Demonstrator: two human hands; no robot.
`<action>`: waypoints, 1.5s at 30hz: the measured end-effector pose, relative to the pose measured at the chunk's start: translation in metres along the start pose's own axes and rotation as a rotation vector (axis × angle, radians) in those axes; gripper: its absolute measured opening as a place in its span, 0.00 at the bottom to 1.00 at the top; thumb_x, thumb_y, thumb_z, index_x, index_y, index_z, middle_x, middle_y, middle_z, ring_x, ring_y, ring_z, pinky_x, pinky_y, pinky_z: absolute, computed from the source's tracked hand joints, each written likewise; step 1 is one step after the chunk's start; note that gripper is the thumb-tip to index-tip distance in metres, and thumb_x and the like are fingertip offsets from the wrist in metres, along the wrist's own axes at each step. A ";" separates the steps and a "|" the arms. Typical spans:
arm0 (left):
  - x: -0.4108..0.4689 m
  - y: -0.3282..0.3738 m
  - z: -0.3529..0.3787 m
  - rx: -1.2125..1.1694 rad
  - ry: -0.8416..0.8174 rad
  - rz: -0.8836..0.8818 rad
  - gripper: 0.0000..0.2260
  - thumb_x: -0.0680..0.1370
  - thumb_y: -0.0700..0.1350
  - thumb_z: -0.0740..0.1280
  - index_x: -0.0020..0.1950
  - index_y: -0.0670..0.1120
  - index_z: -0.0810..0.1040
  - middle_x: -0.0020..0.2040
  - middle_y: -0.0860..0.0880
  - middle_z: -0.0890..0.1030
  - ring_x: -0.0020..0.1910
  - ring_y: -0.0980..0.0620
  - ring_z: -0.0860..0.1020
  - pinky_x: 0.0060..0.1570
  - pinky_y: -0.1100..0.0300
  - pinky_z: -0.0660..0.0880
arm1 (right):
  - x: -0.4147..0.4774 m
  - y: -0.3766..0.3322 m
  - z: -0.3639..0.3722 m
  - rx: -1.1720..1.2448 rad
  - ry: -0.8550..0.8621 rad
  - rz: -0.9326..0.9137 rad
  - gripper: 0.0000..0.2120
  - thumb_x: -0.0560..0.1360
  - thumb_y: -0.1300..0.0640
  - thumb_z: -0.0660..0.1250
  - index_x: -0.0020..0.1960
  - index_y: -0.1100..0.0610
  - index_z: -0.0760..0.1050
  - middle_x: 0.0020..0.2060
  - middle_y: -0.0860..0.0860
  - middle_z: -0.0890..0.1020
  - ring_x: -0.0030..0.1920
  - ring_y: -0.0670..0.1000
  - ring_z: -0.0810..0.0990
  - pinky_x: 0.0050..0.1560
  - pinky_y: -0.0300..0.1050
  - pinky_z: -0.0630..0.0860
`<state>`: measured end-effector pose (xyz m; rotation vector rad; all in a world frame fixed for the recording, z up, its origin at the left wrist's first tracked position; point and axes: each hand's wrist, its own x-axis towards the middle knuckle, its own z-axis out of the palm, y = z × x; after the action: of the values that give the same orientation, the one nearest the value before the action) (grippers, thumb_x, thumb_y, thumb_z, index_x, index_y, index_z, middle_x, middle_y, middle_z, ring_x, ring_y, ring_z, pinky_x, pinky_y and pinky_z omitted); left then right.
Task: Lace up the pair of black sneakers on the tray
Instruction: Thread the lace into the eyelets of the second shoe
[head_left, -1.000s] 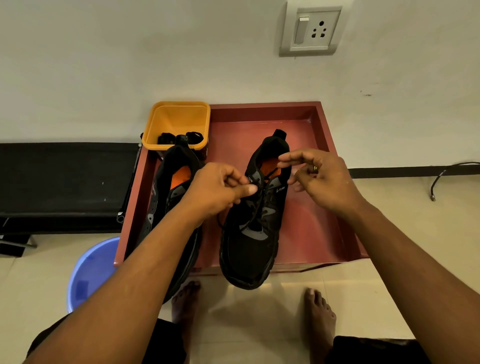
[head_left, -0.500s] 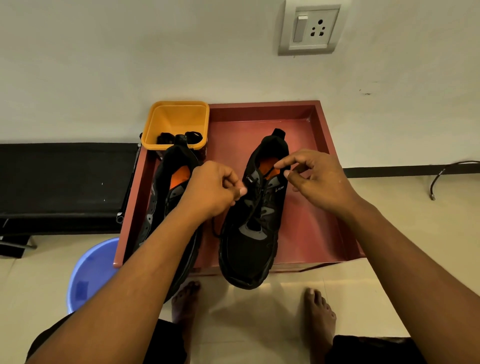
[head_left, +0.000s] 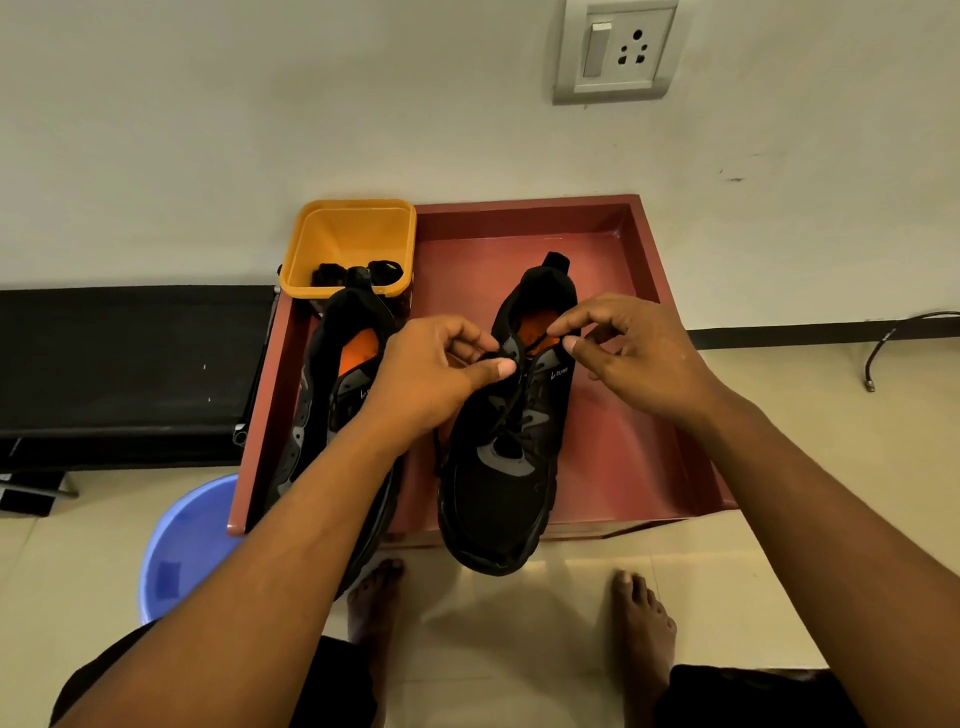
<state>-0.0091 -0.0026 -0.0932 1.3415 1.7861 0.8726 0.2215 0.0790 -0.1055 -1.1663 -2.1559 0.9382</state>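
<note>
The left hand (head_left: 436, 374) and right hand (head_left: 641, 358) each clamp curled fingers on the lace (head_left: 511, 415) at the sneaker (head_left: 498, 483) top eyelets. This sneaker lies on the red tray (head_left: 641, 244)

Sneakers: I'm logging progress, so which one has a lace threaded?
The right sneaker: a black lace crosses its eyelets. The left sneaker shows none where visible.

Black sneakers (head_left: 498, 483) with orange insoles (head_left: 358, 348), red tray (head_left: 613, 415), yellow bin (head_left: 353, 234), blue basin (head_left: 176, 545).
</note>
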 end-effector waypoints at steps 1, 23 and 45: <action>0.001 0.001 0.002 0.016 0.011 0.012 0.05 0.73 0.45 0.79 0.45 0.49 0.84 0.39 0.49 0.85 0.38 0.52 0.84 0.44 0.57 0.83 | 0.000 -0.002 0.000 -0.010 -0.005 -0.018 0.06 0.79 0.55 0.73 0.54 0.46 0.86 0.50 0.39 0.84 0.48 0.46 0.83 0.48 0.48 0.83; 0.006 -0.003 -0.008 0.348 -0.034 0.119 0.25 0.78 0.47 0.74 0.74 0.57 0.72 0.67 0.49 0.75 0.68 0.50 0.74 0.65 0.53 0.73 | 0.001 -0.007 -0.003 -0.106 -0.053 -0.044 0.06 0.80 0.55 0.70 0.46 0.50 0.85 0.47 0.41 0.85 0.50 0.41 0.83 0.47 0.35 0.78; 0.004 -0.019 0.017 0.335 0.114 0.317 0.18 0.69 0.54 0.81 0.56 0.54 0.83 0.54 0.59 0.78 0.54 0.53 0.75 0.54 0.46 0.78 | -0.001 -0.044 0.007 0.228 -0.136 0.513 0.07 0.77 0.58 0.76 0.44 0.62 0.84 0.33 0.52 0.84 0.33 0.45 0.80 0.35 0.35 0.78</action>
<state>-0.0043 -0.0010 -0.1188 1.8619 1.8974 0.8533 0.1947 0.0581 -0.0762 -1.6084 -1.8097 1.4742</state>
